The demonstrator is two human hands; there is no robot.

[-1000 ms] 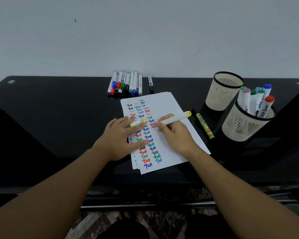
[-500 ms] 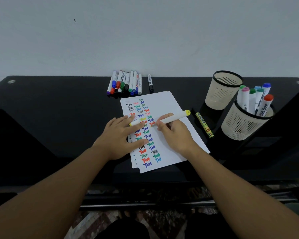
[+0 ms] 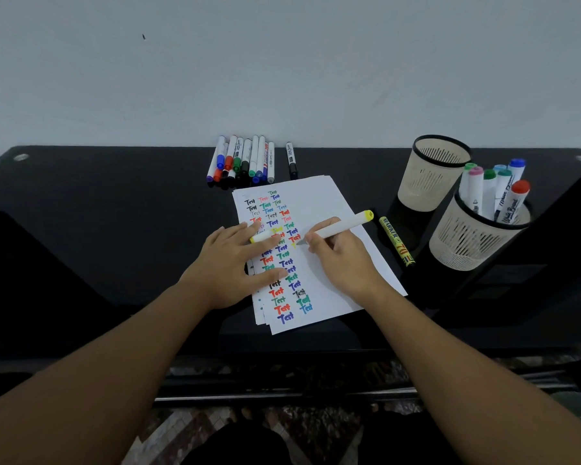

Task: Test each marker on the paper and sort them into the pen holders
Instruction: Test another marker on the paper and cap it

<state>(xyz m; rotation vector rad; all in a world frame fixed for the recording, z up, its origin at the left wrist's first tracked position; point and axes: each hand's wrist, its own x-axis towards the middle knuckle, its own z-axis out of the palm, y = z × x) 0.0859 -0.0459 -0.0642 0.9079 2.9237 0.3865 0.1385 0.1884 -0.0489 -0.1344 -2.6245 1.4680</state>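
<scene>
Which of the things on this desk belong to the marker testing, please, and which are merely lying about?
Part of the job:
- yellow marker in the right hand
- its cap under the left hand
- test paper
- untested markers at the back
- lone black marker
- yellow-labelled marker
- filled holder
- empty holder

Just there:
- black desk
- wall

A home or office desk: a glossy black glass table (image 3: 81,229) stands against a bare pale wall (image 3: 282,62). Markers (image 3: 242,159) lie at the far edge, paper (image 3: 319,209) at centre, two mesh pen holders (image 3: 477,243) at right. Patterned floor tiles (image 3: 182,431) show below the near edge.
</scene>
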